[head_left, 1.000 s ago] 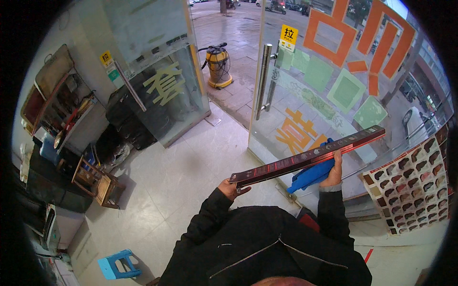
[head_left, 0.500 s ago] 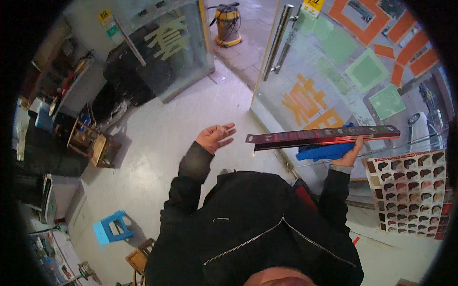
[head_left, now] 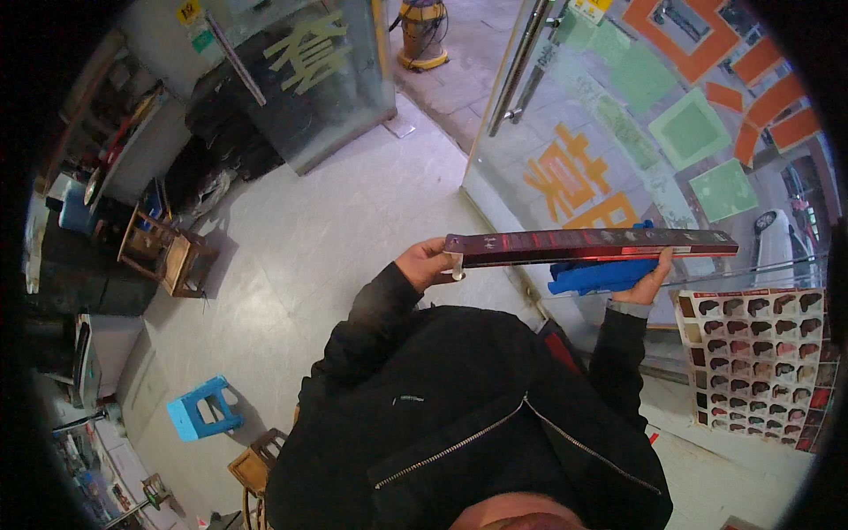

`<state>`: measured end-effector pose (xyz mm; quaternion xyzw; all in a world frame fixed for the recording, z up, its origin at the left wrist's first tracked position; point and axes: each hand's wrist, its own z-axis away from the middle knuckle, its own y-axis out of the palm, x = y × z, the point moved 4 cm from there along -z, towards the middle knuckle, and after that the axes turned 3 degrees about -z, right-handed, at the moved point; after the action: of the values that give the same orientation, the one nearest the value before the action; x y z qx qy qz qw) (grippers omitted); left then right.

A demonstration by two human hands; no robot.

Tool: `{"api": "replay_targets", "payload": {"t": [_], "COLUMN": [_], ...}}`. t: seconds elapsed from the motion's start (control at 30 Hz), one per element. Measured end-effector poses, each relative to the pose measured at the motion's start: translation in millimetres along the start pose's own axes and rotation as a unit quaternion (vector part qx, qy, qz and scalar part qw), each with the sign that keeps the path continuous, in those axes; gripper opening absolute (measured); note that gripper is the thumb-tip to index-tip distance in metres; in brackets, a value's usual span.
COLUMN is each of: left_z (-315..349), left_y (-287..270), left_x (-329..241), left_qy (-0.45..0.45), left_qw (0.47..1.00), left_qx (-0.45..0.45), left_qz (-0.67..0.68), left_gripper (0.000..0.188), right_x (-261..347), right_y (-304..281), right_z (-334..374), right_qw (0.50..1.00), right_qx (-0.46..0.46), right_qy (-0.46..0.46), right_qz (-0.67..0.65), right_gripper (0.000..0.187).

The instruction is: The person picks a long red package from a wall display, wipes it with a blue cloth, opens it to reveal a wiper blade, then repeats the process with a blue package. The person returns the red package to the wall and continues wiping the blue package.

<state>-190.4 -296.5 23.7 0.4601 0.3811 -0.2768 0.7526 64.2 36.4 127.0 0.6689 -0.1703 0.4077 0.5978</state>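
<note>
A long, flat, dark red board or folder (head_left: pixel 583 247), seen almost edge-on, lies level across my front. Its exact kind cannot be made out. At its left end, my left hand (head_left: pixel 428 263) has closed fingers on the corner, where a small pale flap (head_left: pixel 458 267) hangs down. My right hand (head_left: pixel 647 281) holds the right part from below, fingers curled up over the near edge. Bunched blue cloth (head_left: pixel 594 276) shows under the board beside my right hand; a bit of it also pokes out behind.
A glass door (head_left: pixel 565 115) with orange and green shapes stands just beyond the board. At right hangs a chart of hair pictures (head_left: pixel 760 362). On the left floor are a blue stool (head_left: pixel 205 411) and wooden chairs (head_left: pixel 181 261). Outside stands a yellow vacuum cleaner (head_left: pixel 422 35).
My left hand has moved right and taken hold of the board's left end; before, it was open and apart from it. My right hand keeps its hold.
</note>
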Motion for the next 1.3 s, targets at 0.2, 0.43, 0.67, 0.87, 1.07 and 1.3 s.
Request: {"api": "replay_targets", "payload": {"t": [0.2, 0.43, 0.67, 0.87, 1.07, 1.3], "left_z": [-20, -26, -26, -28, -23, -23], "left_y": [-16, -12, -15, -13, -8, -24], "left_x": [11, -3, -15, -27, -31, -34], "left_qy": [-0.026, 0.071, 0.036, 0.087, 0.132, 0.163], "left_qw": [0.992, 0.991, 0.988, 0.948, 0.914, 0.914], "left_qx": [-0.039, -0.004, -0.032, -0.096, -0.164, -0.156], "left_qz": [-0.12, -0.115, -0.149, -0.29, -0.347, -0.337], "left_gripper": [0.029, 0.03, 0.031, 0.026, 0.019, 0.018], "right_x": [-5, 0, 0, -2, -4, 11], "right_y": [10, 19, 24, 20, 20, 18], "right_z": [2, 9, 11, 9, 10, 8], "right_qw": [0.997, 0.994, 0.988, 0.992, 0.99, 0.99], "right_qx": [0.039, 0.069, 0.122, 0.091, 0.097, 0.089], "right_qy": [0.037, 0.021, 0.012, 0.024, 0.021, 0.005], "right_qz": [-0.058, -0.078, -0.09, -0.089, -0.102, -0.111], "right_gripper": [0.053, 0.055, 0.058, 0.058, 0.061, 0.064]}}
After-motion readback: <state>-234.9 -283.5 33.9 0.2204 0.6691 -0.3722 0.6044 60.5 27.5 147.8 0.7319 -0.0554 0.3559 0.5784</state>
